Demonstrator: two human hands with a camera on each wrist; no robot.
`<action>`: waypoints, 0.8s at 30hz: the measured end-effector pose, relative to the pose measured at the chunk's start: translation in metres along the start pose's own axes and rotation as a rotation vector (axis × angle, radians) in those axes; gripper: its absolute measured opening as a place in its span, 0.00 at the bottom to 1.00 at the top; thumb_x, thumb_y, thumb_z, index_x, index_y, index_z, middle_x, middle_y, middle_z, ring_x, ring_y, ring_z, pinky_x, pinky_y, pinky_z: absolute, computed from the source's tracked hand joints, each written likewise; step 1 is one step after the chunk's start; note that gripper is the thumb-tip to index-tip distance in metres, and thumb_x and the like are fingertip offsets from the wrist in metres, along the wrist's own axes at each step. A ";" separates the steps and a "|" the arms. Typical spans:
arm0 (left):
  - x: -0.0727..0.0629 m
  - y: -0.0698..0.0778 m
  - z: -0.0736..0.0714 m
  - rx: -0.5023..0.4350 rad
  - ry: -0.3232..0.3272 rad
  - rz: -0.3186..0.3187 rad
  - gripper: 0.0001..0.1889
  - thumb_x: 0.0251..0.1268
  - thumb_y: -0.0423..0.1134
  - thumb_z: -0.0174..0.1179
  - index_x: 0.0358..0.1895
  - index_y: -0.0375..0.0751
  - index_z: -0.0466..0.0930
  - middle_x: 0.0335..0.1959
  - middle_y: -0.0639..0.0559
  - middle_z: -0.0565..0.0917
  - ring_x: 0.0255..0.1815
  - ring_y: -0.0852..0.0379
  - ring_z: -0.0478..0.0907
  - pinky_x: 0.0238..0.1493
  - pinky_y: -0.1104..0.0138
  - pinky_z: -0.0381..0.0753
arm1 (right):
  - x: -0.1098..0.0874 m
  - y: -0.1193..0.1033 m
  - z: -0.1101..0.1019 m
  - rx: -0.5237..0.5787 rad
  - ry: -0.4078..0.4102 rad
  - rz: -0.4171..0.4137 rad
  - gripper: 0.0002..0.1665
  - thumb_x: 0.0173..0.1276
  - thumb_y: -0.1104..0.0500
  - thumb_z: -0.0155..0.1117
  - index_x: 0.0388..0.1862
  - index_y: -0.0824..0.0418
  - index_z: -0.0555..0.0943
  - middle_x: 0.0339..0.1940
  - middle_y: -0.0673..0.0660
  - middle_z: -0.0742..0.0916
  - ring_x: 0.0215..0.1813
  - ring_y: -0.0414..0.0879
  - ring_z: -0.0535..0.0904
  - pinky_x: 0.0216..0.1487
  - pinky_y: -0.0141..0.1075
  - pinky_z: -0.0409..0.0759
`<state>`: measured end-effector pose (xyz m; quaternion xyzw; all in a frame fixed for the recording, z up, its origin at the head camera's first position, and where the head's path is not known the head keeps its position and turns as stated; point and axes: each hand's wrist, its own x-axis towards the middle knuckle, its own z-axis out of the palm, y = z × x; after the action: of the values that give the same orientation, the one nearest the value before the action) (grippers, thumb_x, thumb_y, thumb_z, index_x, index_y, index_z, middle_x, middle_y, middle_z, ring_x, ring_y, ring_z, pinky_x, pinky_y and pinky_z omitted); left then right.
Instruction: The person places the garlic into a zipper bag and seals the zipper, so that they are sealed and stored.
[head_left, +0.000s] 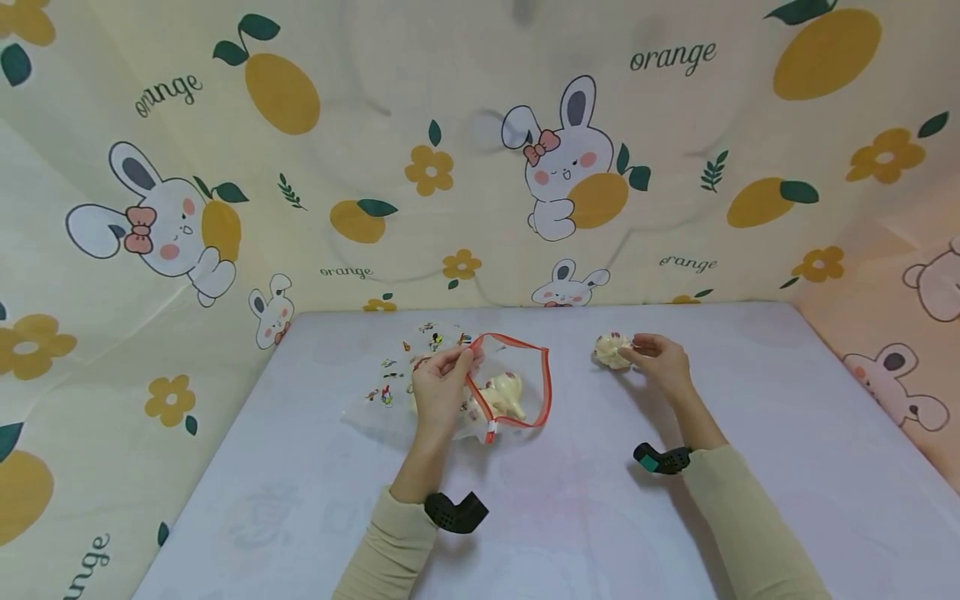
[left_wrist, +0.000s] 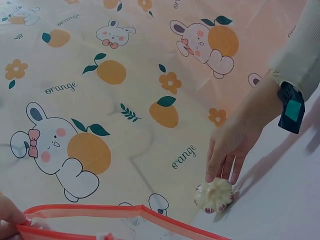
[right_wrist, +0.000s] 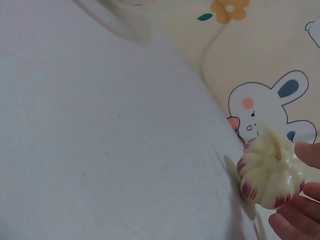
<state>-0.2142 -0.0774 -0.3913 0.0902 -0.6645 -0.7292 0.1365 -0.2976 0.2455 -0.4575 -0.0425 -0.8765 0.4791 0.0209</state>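
Observation:
My left hand [head_left: 441, 385] pinches the red zip edge of a clear plastic bag [head_left: 397, 414] printed with small coloured cartoon figures. The bag's mouth gapes toward the right. Inside it lie pale garlic bulbs [head_left: 507, 392], partly hidden by the hand and the bag. To the right of the bag, my right hand [head_left: 662, 363] holds another garlic bulb [head_left: 611, 351] between thumb and fingers. Purple streaks mark this bulb [right_wrist: 271, 172] in the right wrist view, and its short stem points up. In the left wrist view, only the bag's red rim [left_wrist: 85, 210] and some fingertips show below.
A white table [head_left: 570, 517] spreads under both hands. Behind it and at the sides hangs a cream cloth [head_left: 465, 217] printed with rabbits and oranges. Black wrist cameras sit on the left wrist [head_left: 456, 512] and right wrist [head_left: 662, 459].

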 end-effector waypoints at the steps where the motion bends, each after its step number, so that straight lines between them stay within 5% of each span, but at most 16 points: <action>1: 0.000 0.000 0.000 0.000 0.000 0.000 0.09 0.65 0.34 0.61 0.45 0.33 0.84 0.43 0.38 0.88 0.41 0.58 0.88 0.45 0.75 0.87 | 0.001 0.001 0.000 -0.003 -0.002 0.001 0.39 0.69 0.46 0.61 0.67 0.72 0.67 0.66 0.73 0.75 0.68 0.65 0.72 0.69 0.53 0.73; 24: 0.001 -0.001 -0.001 -0.014 -0.011 -0.007 0.09 0.65 0.34 0.61 0.45 0.34 0.84 0.44 0.39 0.88 0.42 0.57 0.89 0.45 0.74 0.87 | 0.006 -0.001 0.012 -0.043 -0.018 0.041 0.42 0.67 0.49 0.64 0.68 0.74 0.64 0.67 0.74 0.74 0.67 0.65 0.72 0.70 0.52 0.74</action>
<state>-0.2151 -0.0790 -0.3920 0.0874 -0.6600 -0.7346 0.1310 -0.3047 0.2351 -0.4633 -0.0566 -0.8857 0.4608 0.0025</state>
